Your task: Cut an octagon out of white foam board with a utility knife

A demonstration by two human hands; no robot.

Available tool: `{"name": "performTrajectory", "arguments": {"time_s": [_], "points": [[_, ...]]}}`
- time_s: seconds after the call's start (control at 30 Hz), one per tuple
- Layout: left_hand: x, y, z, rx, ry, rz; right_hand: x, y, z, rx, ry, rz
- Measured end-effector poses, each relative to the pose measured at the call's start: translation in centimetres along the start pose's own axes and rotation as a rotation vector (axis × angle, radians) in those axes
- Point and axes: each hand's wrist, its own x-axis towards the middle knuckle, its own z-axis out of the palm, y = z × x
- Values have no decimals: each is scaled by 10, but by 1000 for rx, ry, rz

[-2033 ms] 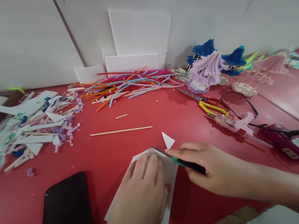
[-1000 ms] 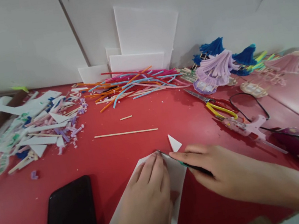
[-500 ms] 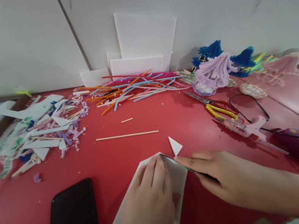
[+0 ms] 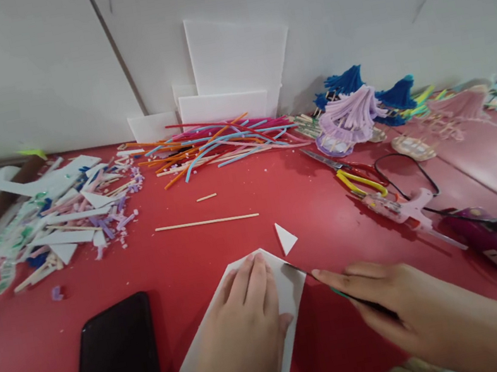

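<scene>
My left hand [image 4: 241,335] lies flat on a white foam board piece [image 4: 291,284], its fingers stretched toward the far corner. A craft knife [image 4: 370,305] with a dark and green handle is gripped in my right hand [image 4: 395,291], index finger along its top. The thin blade's tip is at the board's right corner, over its edge. Just beyond the board lies a small white triangular offcut [image 4: 287,239]. Farther back, a long thin wooden stick [image 4: 207,222] and a short stick piece [image 4: 207,197] rest on the red table [image 4: 184,255].
A black phone [image 4: 115,370] lies at left, below a heap of scraps [image 4: 71,217]. Coloured pipe cleaners [image 4: 221,142] and white boards [image 4: 237,53] are at the back. On the right are yellow-handled pliers [image 4: 361,184], a glue gun [image 4: 406,209], a purple power strip [image 4: 496,241] and fuzzy craft figures [image 4: 352,119].
My right hand has drawn the knife rightward and nearer, from the board's far tip to its right corner. My left hand stays on the board. The whole view has shifted slightly.
</scene>
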Motion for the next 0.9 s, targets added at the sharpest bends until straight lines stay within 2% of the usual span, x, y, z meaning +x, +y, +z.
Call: {"name": "performTrajectory", "arguments": {"time_s": [0.3,0.5,0.77,0.9], "points": [[-1,-1,-2,-32,-62,-25,-13,1,2,-14,-40,45],[0,-1,-2,-54,-88,-29,-22,5,2,-57,15,19],[0,-4,-3,-90,-105,-28,-33,10,-18,-61,91,-9],[0,-5,-5,-71,-136,-39,-28,9,-19,-39,133,-11]]}}
